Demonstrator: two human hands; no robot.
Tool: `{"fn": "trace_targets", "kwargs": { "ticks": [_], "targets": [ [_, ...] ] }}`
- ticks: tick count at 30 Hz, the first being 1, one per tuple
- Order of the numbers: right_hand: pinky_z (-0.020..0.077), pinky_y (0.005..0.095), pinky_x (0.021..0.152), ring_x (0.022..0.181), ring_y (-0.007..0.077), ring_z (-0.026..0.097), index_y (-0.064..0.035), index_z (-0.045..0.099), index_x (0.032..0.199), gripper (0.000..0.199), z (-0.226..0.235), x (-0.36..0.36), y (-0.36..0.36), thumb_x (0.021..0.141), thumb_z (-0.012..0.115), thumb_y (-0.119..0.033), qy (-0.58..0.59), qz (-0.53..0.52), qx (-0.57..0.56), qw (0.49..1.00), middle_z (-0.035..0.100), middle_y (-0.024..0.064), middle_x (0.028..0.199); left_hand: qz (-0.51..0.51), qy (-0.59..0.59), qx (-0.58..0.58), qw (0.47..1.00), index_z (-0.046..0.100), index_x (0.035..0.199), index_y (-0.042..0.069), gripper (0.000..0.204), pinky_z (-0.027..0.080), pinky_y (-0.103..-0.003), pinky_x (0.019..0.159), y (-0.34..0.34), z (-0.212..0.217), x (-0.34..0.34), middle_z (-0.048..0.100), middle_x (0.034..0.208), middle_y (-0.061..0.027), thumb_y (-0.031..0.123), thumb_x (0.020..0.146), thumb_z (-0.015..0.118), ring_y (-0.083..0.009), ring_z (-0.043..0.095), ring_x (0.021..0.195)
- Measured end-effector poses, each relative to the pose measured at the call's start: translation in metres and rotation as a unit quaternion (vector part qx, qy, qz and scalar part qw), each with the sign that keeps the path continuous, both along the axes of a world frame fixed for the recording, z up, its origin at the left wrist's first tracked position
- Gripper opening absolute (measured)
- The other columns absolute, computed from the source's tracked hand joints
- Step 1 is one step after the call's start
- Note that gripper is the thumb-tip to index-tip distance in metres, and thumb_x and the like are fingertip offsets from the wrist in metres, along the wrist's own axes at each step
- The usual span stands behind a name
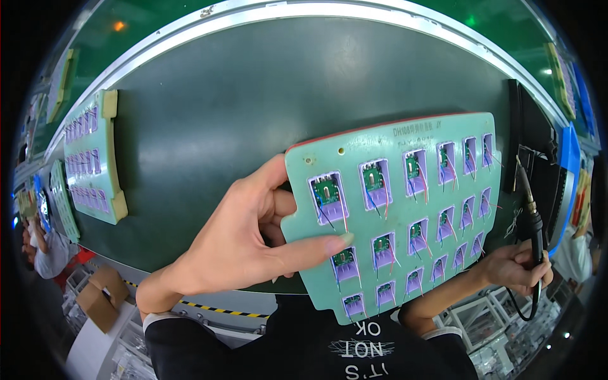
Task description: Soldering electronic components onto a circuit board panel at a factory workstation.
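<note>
My left hand grips the left edge of a green fixture board, thumb on its face and the other fingers behind. The board is tilted up off the bench. Its rows of openings hold purple housings, each with a small green circuit board and thin red, blue and white wires sticking out. In my right hand, beyond the board's right edge, is a soldering iron, its metal tip pointing up and away. The tip touches nothing on the board.
A similar filled fixture board with cream blocks at its edge rests at the left of the dark green bench mat. A white rail bounds the far side. Black equipment stands at right. A cardboard box sits lower left; other people are beyond.
</note>
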State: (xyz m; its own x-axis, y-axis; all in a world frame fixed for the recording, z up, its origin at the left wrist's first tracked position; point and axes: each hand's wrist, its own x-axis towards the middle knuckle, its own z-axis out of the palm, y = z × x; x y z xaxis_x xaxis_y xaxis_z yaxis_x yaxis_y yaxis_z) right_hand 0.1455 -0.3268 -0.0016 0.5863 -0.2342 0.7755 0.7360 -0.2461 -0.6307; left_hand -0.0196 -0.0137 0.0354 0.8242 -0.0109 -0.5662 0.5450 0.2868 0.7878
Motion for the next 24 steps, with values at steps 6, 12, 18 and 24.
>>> {"fn": "trace_targets", "kwargs": {
  "ticks": [6,12,18,24],
  "targets": [
    [0.0233,0.0218,0.039,0.038,0.0093,0.028,-0.0005,0.048,0.073,0.023,-0.0025,-0.0001,-0.0014,0.089,0.048,-0.017,-0.008,0.007,-0.002,1.000,0.033,0.0029,0.047,0.031,0.032,-0.004,0.999,0.038,0.130,-0.004,0.064,0.045,-0.017,0.041,-0.0008,0.0000,0.0036,0.064,0.099,-0.0114,0.004,0.076,0.072,-0.0086,0.061,0.063],
    [0.0231,0.0225,0.039,0.038,0.0096,0.028,-0.0001,0.050,0.075,0.022,-0.0024,0.0013,-0.0030,0.089,0.048,-0.017,-0.014,0.013,0.005,1.000,0.032,0.0028,0.047,0.033,0.051,0.023,0.998,0.041,0.128,-0.005,0.063,0.045,-0.017,0.040,-0.0043,0.0023,0.0051,0.064,0.099,-0.0101,0.006,0.075,0.072,-0.0092,0.062,0.069],
    [0.0230,0.0229,0.039,0.038,0.0102,0.027,0.0000,0.050,0.076,0.023,-0.0029,0.0008,-0.0041,0.089,0.047,-0.019,-0.005,0.000,0.011,1.000,0.031,0.0026,0.047,0.056,-0.029,0.038,0.997,0.037,0.132,-0.003,0.061,0.043,-0.015,0.040,-0.0086,-0.0039,0.0027,0.065,0.106,-0.0127,0.006,0.080,0.068,-0.0081,0.064,0.077],
    [0.0243,0.0222,0.039,0.037,0.0099,0.027,-0.0001,0.051,0.075,0.023,-0.0024,0.0008,-0.0040,0.088,0.047,-0.019,-0.007,-0.003,0.023,1.000,0.032,0.0032,0.047,0.039,-0.018,0.066,0.997,0.038,0.132,-0.003,0.062,0.043,-0.015,0.041,-0.0084,-0.0029,0.0025,0.065,0.106,-0.0119,0.007,0.079,0.069,-0.0095,0.064,0.080]
  ]
}}
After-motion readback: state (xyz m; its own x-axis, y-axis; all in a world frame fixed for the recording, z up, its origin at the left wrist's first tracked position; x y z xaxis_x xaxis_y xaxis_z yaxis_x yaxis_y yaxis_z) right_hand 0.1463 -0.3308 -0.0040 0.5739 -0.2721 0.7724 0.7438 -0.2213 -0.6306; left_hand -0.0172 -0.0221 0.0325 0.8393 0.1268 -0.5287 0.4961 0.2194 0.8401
